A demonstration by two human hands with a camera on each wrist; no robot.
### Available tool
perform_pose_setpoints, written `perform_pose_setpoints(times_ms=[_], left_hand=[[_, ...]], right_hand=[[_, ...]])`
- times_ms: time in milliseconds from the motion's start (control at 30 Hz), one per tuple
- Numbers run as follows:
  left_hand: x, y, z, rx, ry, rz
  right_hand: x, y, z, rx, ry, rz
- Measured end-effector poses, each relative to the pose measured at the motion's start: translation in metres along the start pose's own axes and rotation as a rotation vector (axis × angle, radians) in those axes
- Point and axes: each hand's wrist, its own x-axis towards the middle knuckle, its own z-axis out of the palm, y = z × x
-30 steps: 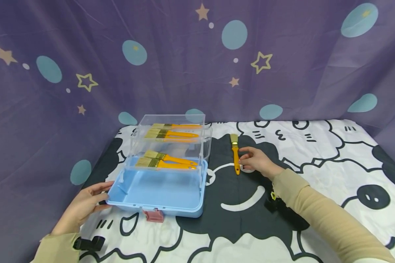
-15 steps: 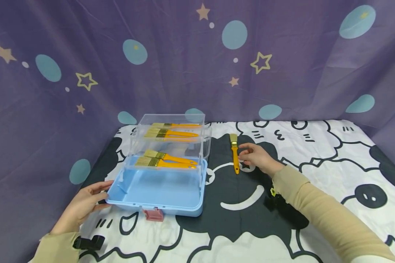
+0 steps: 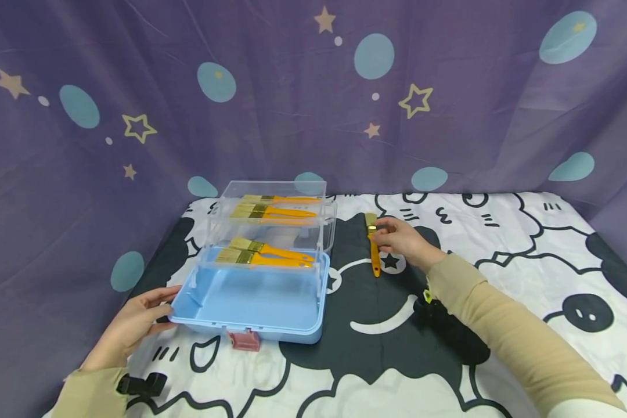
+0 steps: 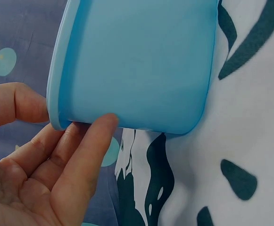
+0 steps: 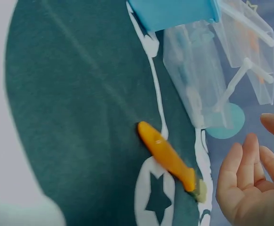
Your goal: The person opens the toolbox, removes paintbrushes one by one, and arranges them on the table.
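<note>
An orange-handled paintbrush (image 3: 373,247) (image 5: 167,156) lies on the dark part of the cloth, bristles pointing away. My right hand (image 3: 397,237) (image 5: 245,183) is beside its metal band with fingers relaxed; the right wrist view shows them just short of the brush, holding nothing. A blue storage box (image 3: 251,302) (image 4: 137,61) stands open to the left, its clear tiers (image 3: 271,223) raised and holding several identical brushes. With thumb and straight fingers, my left hand (image 3: 138,319) (image 4: 56,155) rests against the box's near left corner.
The cartoon-print cloth (image 3: 501,244) covers the table, with a purple star-patterned backdrop (image 3: 313,104) hanging close behind. A pink latch (image 3: 244,341) sticks out from the box's front edge.
My right hand has slid along the brush from the handle end up to the metal band near the bristles. The left hand and the box have not moved.
</note>
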Motion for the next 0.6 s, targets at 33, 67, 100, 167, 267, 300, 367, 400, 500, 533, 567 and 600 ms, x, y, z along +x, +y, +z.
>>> perform_pose_setpoints(times_ms=[33, 67, 100, 167, 267, 300, 367, 400, 500, 533, 567, 600], left_hand=[[0.0, 0.0, 0.0, 0.0, 0.0, 0.005], [-0.001, 0.0, 0.0, -0.001, 0.0, 0.008], [-0.001, -0.001, 0.0, -0.003, -0.001, 0.01], [-0.001, -0.001, 0.0, -0.008, -0.002, 0.007], [-0.002, -0.001, 0.001, -0.012, -0.007, 0.002], [-0.002, -0.002, 0.001, -0.013, -0.008, -0.002], [-0.002, -0.001, 0.0, -0.013, -0.01, -0.004], [-0.003, -0.001, 0.0, -0.012, -0.011, -0.001], [-0.003, 0.0, -0.001, -0.012, -0.014, 0.006], [-0.003, 0.001, -0.001, -0.01, -0.016, 0.01], [-0.003, 0.001, -0.001, -0.009, -0.016, 0.01], [-0.003, 0.001, -0.001, -0.008, -0.017, 0.011]], right_hand=[[0.0, -0.001, 0.0, 0.0, -0.007, -0.01], [0.0, -0.003, 0.0, -0.001, -0.015, -0.02], [0.0, -0.004, -0.001, -0.005, -0.023, -0.031], [0.0, -0.008, -0.001, -0.011, -0.038, -0.05], [0.0, -0.013, -0.002, -0.015, -0.051, -0.067], [0.001, -0.016, -0.001, -0.016, -0.051, -0.068], [0.001, -0.02, -0.001, -0.017, -0.048, -0.068], [0.002, -0.022, -0.001, -0.015, -0.044, -0.062], [0.002, -0.028, 0.0, -0.011, -0.038, -0.055], [0.003, -0.03, 0.001, -0.007, -0.037, -0.055], [0.003, -0.032, 0.001, -0.002, -0.034, -0.057], [0.003, -0.034, 0.002, 0.003, -0.033, -0.06]])
